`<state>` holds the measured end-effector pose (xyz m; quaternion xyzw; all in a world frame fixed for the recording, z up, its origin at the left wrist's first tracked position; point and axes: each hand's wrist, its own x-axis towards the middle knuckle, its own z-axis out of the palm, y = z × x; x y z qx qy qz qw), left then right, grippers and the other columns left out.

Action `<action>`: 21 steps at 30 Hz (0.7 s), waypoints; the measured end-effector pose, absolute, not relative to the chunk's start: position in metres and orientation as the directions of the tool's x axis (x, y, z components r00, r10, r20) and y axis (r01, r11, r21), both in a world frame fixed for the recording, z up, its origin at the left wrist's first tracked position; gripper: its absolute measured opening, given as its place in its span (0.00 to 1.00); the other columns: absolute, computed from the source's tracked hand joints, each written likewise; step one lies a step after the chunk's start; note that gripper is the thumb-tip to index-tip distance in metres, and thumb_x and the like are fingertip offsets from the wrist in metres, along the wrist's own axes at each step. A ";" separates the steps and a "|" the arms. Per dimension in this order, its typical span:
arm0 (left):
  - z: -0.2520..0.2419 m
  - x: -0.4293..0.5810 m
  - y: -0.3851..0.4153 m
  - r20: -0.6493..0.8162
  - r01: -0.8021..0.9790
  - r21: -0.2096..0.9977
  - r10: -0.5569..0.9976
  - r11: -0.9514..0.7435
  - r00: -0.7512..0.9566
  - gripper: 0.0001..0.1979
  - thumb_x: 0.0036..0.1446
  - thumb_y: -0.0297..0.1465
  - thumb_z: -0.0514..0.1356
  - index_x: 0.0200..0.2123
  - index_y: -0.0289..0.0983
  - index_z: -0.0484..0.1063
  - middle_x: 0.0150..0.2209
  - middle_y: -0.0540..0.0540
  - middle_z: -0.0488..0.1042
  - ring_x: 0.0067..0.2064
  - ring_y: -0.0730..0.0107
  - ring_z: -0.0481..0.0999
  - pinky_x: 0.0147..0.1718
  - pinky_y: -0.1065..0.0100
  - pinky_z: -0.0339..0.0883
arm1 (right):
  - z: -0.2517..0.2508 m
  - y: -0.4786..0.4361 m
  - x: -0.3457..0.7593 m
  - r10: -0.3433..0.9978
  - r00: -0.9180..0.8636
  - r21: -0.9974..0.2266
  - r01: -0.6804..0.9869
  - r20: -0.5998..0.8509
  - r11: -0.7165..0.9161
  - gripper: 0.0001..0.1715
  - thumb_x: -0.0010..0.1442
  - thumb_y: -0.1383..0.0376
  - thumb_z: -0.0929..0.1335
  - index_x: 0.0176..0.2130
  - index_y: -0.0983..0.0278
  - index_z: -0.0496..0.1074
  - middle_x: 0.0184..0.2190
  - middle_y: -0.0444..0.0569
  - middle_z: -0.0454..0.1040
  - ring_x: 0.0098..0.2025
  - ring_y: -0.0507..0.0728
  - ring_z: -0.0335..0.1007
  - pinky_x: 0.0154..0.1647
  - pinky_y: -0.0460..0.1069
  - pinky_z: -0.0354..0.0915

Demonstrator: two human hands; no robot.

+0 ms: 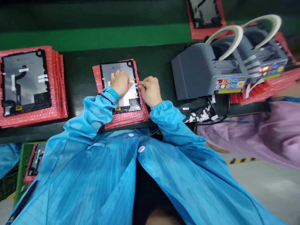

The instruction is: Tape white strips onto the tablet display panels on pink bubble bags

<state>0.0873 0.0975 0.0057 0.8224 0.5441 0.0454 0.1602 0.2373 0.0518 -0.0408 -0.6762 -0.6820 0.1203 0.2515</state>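
Observation:
A tablet screen panel (127, 101) with a black frame and silver back lies on red bubble-wrap sheets (126, 119) in front of me. My left hand (120, 82) rests over the panel's middle, fingers bent, with thumb and fingertips near its right half; what it holds, if anything, is hidden. At the panel's right edge my right hand (150, 90) is pinched, its fingertips by the small white tabs there. Whatever sits between those fingertips is too small to make out. A blue band is around my left wrist.
Left, another taped panel (29, 82) tops a stack of red bubble wrap (58, 93). Two grey tape dispensers (197, 72) with lit displays stand right, a black bundle with white tape bits (199, 115) below. A further panel (206, 12) lies at the back. A person's pink sleeve (262, 134) shows right.

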 end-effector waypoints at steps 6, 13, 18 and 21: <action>0.017 0.064 0.094 -0.043 0.900 0.325 0.946 -0.290 0.320 0.08 0.64 0.36 0.60 0.41 0.39 0.73 0.52 0.42 0.74 0.60 0.52 0.66 0.58 0.55 0.59 | -0.047 0.043 0.235 0.978 0.036 -0.520 0.851 0.205 0.078 0.17 0.62 0.71 0.59 0.41 0.65 0.75 0.39 0.55 0.73 0.45 0.61 0.67 0.52 0.58 0.64; 0.025 -0.016 0.057 -0.147 0.977 0.178 0.985 0.116 -0.090 0.15 0.65 0.38 0.53 0.42 0.33 0.74 0.46 0.34 0.77 0.53 0.46 0.75 0.51 0.53 0.68 | -0.045 0.060 0.242 0.983 0.128 -0.595 0.803 0.132 -0.025 0.04 0.53 0.69 0.64 0.27 0.61 0.65 0.29 0.53 0.72 0.37 0.61 0.68 0.47 0.59 0.66; 0.006 -0.013 0.048 -0.106 0.962 0.273 0.994 0.018 0.011 0.15 0.65 0.32 0.49 0.44 0.36 0.73 0.43 0.38 0.78 0.52 0.52 0.77 0.52 0.55 0.70 | -0.044 0.069 0.228 0.983 0.105 -0.582 0.813 0.150 0.002 0.14 0.49 0.74 0.62 0.22 0.58 0.54 0.29 0.57 0.71 0.41 0.66 0.69 0.52 0.65 0.63; 0.012 -0.004 0.047 -0.103 0.971 0.240 0.995 0.022 0.003 0.15 0.67 0.30 0.47 0.46 0.35 0.72 0.50 0.35 0.76 0.55 0.53 0.75 0.54 0.56 0.68 | -0.034 0.066 0.223 0.983 0.163 -0.599 0.797 0.083 -0.081 0.17 0.50 0.75 0.62 0.20 0.57 0.52 0.27 0.56 0.70 0.40 0.66 0.68 0.52 0.64 0.64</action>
